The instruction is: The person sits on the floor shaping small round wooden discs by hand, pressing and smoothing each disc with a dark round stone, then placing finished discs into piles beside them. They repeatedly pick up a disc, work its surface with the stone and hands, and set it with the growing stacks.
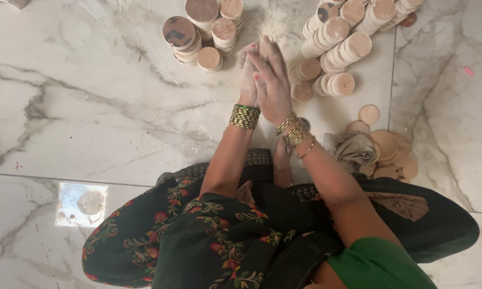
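On the floor: a person sits on white marble tiles (91, 107), and both hands are out in front, pressed palm to palm.
Left hand: the left hand (248, 75) lies flat under the other one, fingers straight, dusty white. It wears a green and gold bangle band (245, 116).
Right hand: the right hand (273, 80) lies on top, flat too. I cannot tell if a thin disc is squeezed between the palms; nothing shows.
Powder: a patch of white powder (275, 24) sits on the tile just past the fingertips.
Discs on the left: short upright stacks of round tan discs (203, 29) stand just beside the hands.
Discs on the right: long rolls of discs (337, 48) lean on each other, very near the right hand.
Loose discs: a flat heap of bigger discs (390, 152) lies by the right forearm, next to a crumpled cloth (353, 150).
What could go wrong: I think the rolls on the right could tip and spill, because they lean and the hand is so close.
Also: a swinging elbow or the thin bangles (294, 131) could bump the loose heap and scatter it.
Also: dusty palms are slippery, so a disc could slide out and chip on the hard tile.
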Demonstrator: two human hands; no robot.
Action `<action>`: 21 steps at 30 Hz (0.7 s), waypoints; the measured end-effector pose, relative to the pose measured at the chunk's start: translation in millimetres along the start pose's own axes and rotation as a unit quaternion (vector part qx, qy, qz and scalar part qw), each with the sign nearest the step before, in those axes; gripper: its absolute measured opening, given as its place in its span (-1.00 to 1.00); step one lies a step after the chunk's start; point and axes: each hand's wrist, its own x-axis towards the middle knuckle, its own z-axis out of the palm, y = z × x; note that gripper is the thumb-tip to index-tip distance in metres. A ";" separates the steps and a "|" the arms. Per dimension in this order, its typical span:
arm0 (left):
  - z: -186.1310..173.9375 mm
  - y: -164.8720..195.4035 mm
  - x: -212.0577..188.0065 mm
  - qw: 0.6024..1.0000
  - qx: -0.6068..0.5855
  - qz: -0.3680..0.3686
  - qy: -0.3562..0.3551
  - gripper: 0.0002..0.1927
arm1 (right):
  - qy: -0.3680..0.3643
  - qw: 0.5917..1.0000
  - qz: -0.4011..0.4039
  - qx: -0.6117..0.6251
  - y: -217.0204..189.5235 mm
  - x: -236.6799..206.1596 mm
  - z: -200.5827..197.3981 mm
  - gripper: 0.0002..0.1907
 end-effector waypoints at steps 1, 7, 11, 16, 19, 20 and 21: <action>-0.8 -1.9 -2.1 0.992 0.109 0.052 -0.048 -0.69 | -0.008 1.000 0.001 -0.004 6.8 4.1 -1.1 -0.63; 10.6 -18.3 -9.3 0.973 0.210 0.034 -0.091 -0.76 | -0.225 0.774 0.246 0.538 81.5 49.2 -30.5 -0.43; 10.3 -4.8 -4.5 0.977 0.129 -0.055 -0.163 -0.81 | -0.162 0.654 0.312 0.670 93.1 38.1 -32.9 -0.33; 14.5 7.3 -4.6 0.980 0.189 -0.037 -0.047 -0.69 | -0.028 0.636 0.366 0.679 76.0 17.3 -38.3 -0.28; 16.3 1.0 -7.8 0.987 0.160 -0.015 0.001 -0.68 | -0.035 0.769 0.315 0.555 57.0 8.4 -42.3 -0.33; 15.1 -2.2 -7.5 0.986 0.162 -0.023 0.022 -0.71 | -0.030 0.826 0.274 0.491 49.6 4.8 -41.4 -0.36; 13.2 -5.8 -6.4 0.985 0.164 -0.030 0.043 -0.73 | -0.025 0.876 0.230 0.424 41.9 0.8 -39.4 -0.39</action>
